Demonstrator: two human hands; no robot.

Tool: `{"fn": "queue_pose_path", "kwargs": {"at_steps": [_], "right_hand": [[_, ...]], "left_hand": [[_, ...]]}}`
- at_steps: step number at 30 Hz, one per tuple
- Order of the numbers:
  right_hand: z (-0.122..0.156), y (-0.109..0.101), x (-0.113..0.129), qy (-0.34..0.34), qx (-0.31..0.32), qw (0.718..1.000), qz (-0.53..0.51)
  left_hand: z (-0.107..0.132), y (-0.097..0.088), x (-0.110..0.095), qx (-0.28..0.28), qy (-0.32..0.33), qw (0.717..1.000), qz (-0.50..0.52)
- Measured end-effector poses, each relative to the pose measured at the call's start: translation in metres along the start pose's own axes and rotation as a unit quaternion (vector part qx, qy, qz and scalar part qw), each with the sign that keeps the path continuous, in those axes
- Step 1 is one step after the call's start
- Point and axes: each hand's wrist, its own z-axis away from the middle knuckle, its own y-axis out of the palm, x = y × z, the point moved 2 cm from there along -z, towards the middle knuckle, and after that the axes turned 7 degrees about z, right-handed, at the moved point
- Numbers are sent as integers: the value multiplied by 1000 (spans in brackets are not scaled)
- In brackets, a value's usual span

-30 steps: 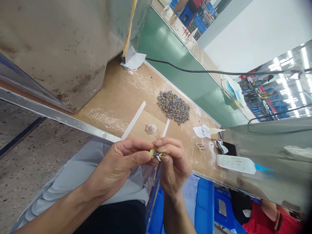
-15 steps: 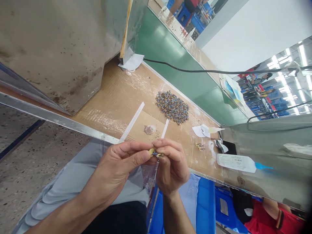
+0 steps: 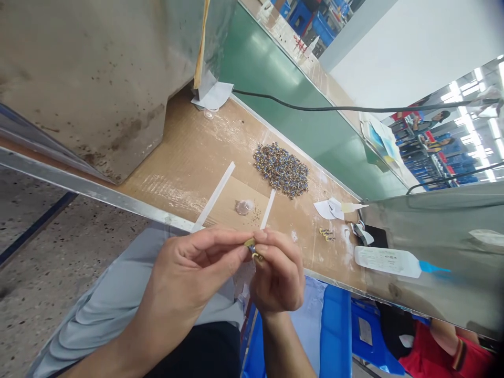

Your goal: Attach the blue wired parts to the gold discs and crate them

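Note:
My left hand point(image 3: 197, 268) and my right hand point(image 3: 277, 268) meet above the bench's front edge, both closed on one small yellow-and-blue piece point(image 3: 253, 250). The left thumb and index finger pinch its rounded yellow end; the right fingertips grip the other end, partly covering it. Beyond the hands, a small clear round dish point(image 3: 244, 207) sits on the bench, with tiny bits scattered beside it. Farther back lies a heap of small blue, brown and gold pieces point(image 3: 281, 170). A few similar yellow pieces point(image 3: 326, 234) lie to the right.
A white bottle with a blue nozzle point(image 3: 388, 261) lies at the right, near a smaller nozzle bottle point(image 3: 350, 207) and white paper scraps point(image 3: 328, 209). A large metal housing point(image 3: 86, 79) fills the left. Below the bench stands a blue bin point(image 3: 334, 331). A person's red sleeve point(image 3: 444, 346) shows lower right.
The small piece has tilted, its right end now pointing lower, and the fingers have shifted slightly around it. The view has moved a little; both hands keep hold.

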Motion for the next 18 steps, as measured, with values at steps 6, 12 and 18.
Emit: {"fn": "queue_pose_path", "kwargs": {"at_steps": [6, 12, 18], "right_hand": [[9, 3, -2, -28, -27, 999, -13], [23, 5, -7, -13, -41, 999, -15], [38, 9, -13, 17, -23, 999, -26]], "left_hand": [[3, 2, -4, -42, 41, 996, -60], [4, 1, 1, -41, 33, 996, -75], [6, 2, 1, -42, 19, 996, -77]]}}
